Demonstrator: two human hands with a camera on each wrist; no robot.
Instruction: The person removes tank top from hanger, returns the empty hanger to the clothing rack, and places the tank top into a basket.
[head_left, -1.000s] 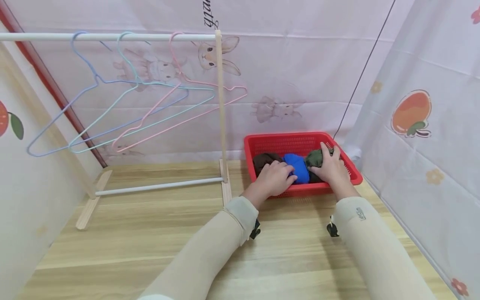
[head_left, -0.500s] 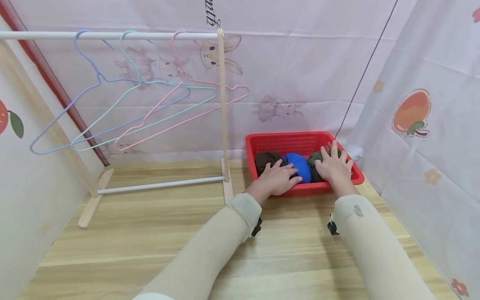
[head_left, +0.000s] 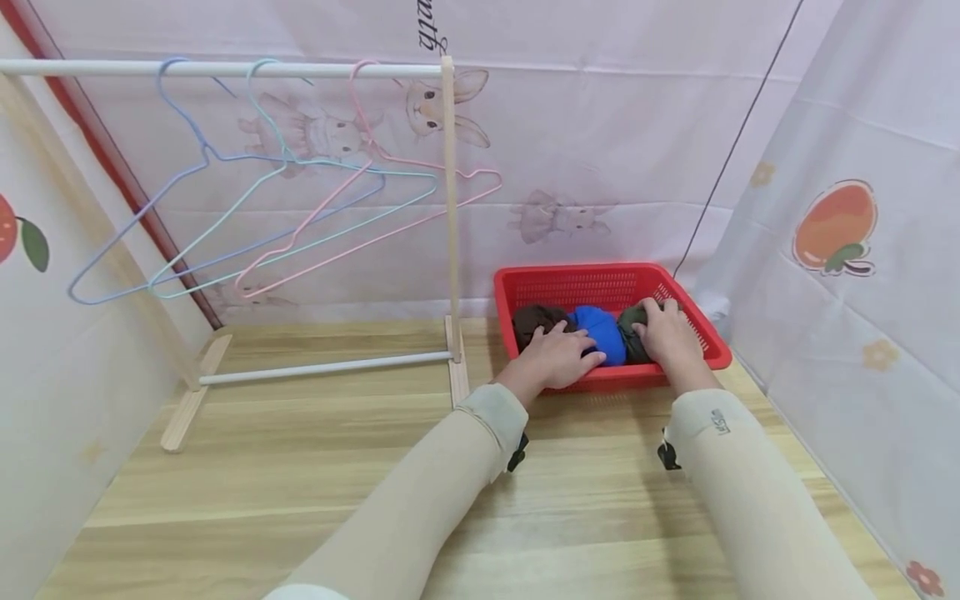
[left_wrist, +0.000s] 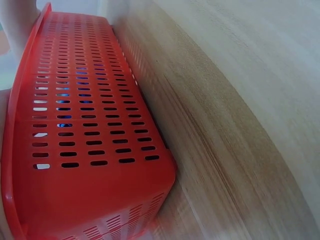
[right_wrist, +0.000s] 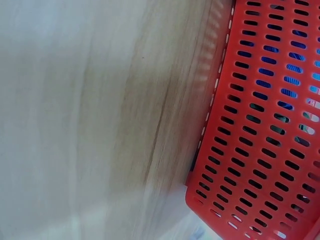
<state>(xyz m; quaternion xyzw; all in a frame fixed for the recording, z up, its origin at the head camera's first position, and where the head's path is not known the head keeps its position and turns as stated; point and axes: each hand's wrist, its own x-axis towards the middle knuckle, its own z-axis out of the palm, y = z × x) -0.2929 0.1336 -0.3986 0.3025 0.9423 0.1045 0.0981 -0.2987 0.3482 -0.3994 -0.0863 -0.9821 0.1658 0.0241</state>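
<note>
In the head view a red plastic basket (head_left: 611, 379) holds three bundled pieces of cloth side by side: dark brown (head_left: 536, 318), bright blue (head_left: 600, 333) and dark green (head_left: 633, 319). My left hand (head_left: 553, 358) lies over the near rim, its fingers fairly straight across the brown and blue cloths. Over the green bundle my right hand (head_left: 671, 337) bends its fingers and thumb round the cloth; some fingertips are hidden. The left wrist view shows the basket's slotted side (left_wrist: 85, 110), with blue behind the holes. Slots of the same basket (right_wrist: 260, 130) fill the right wrist view's edge.
A wooden rack with a white rail (head_left: 315, 70) stands to the left. Blue (head_left: 176, 177), mint-green (head_left: 225, 218) and pink (head_left: 322, 204) hangers hang from it. Printed cloth walls (head_left: 600, 150) enclose the wood-grain table (head_left: 337, 458). A thin dark cord (head_left: 731, 158) runs down behind the basket.
My right hand's fingers spread above the green bundle, then bent down round it. The left hand's fingers straightened over the brown and blue cloths. The head view has shifted slightly.
</note>
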